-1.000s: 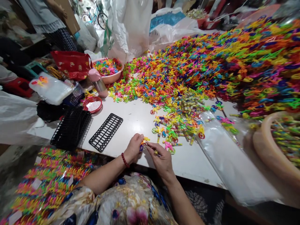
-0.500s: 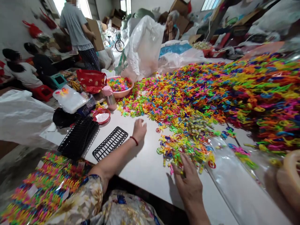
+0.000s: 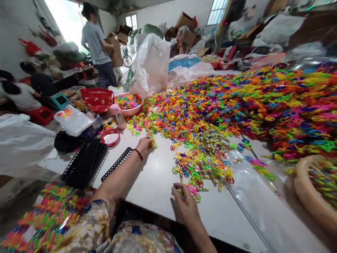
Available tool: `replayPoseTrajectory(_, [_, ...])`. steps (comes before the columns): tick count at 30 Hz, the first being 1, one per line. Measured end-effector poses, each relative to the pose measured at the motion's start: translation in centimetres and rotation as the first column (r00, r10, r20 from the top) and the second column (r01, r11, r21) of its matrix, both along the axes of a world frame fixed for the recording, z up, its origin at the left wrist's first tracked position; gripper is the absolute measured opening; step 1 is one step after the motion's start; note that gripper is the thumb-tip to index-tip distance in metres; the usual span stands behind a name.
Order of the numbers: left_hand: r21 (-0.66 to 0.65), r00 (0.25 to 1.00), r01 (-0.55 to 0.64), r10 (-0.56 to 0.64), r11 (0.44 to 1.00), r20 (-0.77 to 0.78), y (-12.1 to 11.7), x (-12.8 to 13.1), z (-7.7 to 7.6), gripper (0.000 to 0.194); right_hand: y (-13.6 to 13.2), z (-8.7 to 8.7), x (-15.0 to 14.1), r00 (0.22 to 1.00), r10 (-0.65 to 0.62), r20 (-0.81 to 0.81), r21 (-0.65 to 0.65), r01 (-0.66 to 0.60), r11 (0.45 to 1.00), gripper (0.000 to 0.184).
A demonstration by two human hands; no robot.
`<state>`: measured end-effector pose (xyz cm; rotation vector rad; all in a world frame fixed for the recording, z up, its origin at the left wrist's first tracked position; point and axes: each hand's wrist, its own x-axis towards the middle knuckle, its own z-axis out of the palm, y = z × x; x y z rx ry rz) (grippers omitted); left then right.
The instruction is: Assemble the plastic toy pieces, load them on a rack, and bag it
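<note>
My left hand (image 3: 145, 144), with a dark red bead bracelet at the wrist, is closed on a small green-and-yellow plastic toy piece (image 3: 154, 143) above the white table (image 3: 155, 179). Nearer the front edge, my right hand (image 3: 187, 203) has its fingers curled round a small yellow-green piece (image 3: 180, 192), mostly hidden by the fingers. A pink toy piece (image 3: 193, 191) lies against those fingers. Just beyond spreads a loose cluster of colourful toy pieces (image 3: 200, 161). Under my left forearm lies a black plastic grid (image 3: 117, 164), partly covered.
A large heap of toy pieces (image 3: 237, 102) fills the back and right. At left are stacked black grids (image 3: 83, 163), a red basket (image 3: 118, 138) and a bottle (image 3: 119, 117). Clear plastic bags (image 3: 263, 196) and a round tub (image 3: 302, 182) stand right. Other people (image 3: 96, 45) are beyond.
My left hand has moved left and now shows a toy piece in its fingers. My right hand has drawn back from the cluster toward the table edge, fingers curled. The view has shifted.
</note>
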<state>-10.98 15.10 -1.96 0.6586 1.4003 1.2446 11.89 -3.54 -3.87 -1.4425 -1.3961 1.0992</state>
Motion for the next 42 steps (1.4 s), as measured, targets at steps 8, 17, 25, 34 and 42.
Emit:
replayPoseTrajectory(8, [0.053, 0.885, 0.197, -0.2, 0.979, 0.421, -7.1, 0.5, 0.4, 0.033, -0.2, 0.6, -1.3, 0.963, 0.07, -0.259, -0.175, -0.119, 0.977, 0.047])
replayPoseTrajectory(17, [0.086, 0.802, 0.149, -0.171, 0.985, 0.572, -10.6, 3.0, 0.6, 0.026, -0.2, 1.2, -1.1, 0.948, 0.004, -0.319, -0.221, -0.079, 0.972, 0.056])
replayPoseTrajectory(25, [0.076, 0.732, 0.259, -0.247, 0.963, 0.635, -14.6, 5.4, 1.2, 0.034, -0.6, 1.5, -1.2, 0.964, 0.026, -0.263, -0.182, -0.076, 0.98, 0.055])
replayPoseTrajectory(34, [-0.008, 0.911, 0.17, -0.154, 0.985, 0.383, -15.7, 5.6, -0.1, 0.049, -0.8, 1.5, -0.9, 0.97, -0.001, -0.242, -0.208, -0.051, 0.977, 0.057])
replayPoseTrajectory(42, [0.106, 0.915, 0.12, -0.152, 0.987, 0.374, -15.8, 5.1, -1.3, 0.048, -0.5, 1.2, -0.6, 0.959, -0.142, -0.246, -0.138, 0.111, 0.984, 0.041])
